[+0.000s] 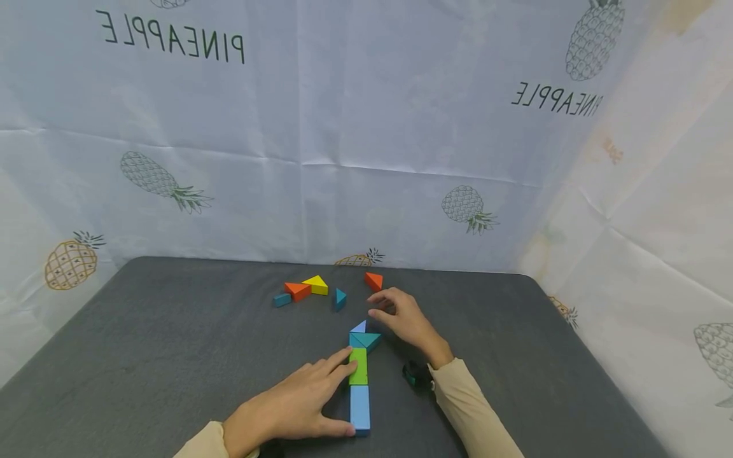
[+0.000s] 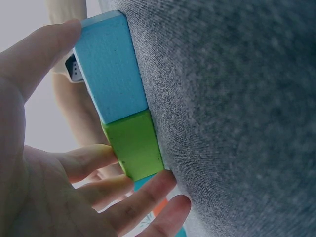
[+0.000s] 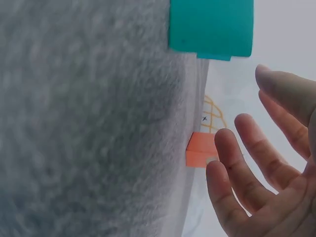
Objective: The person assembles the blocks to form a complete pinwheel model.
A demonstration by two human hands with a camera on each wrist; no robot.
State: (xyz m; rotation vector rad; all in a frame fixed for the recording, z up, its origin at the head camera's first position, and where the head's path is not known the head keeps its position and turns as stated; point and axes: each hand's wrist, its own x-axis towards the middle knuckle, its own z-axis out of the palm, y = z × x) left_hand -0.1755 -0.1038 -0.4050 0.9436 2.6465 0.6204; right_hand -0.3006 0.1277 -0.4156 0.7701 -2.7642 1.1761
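Note:
A light-blue rectangular block (image 1: 359,408) and a green block (image 1: 358,366) lie end to end on the table. Beyond them come teal triangular blocks (image 1: 366,341) and a pale-blue triangle (image 1: 359,327). My left hand (image 1: 300,397) lies spread along the left side of this row. Its thumb touches the near corner of the blue block (image 2: 111,66), while the fingertips rest against the green block (image 2: 133,143). To the right of the row, my right hand (image 1: 403,318) hovers with loosely bent fingers and holds nothing. A red-orange triangular block (image 1: 374,281) lies just past its fingertips.
Toward the table's back are a small blue block (image 1: 282,299), an orange triangle (image 1: 298,291), a yellow triangle (image 1: 317,285) and a blue triangle (image 1: 340,299). A pineapple-print cloth (image 1: 366,127) hangs behind the dark grey table (image 1: 172,356). A black device sits at my right wrist.

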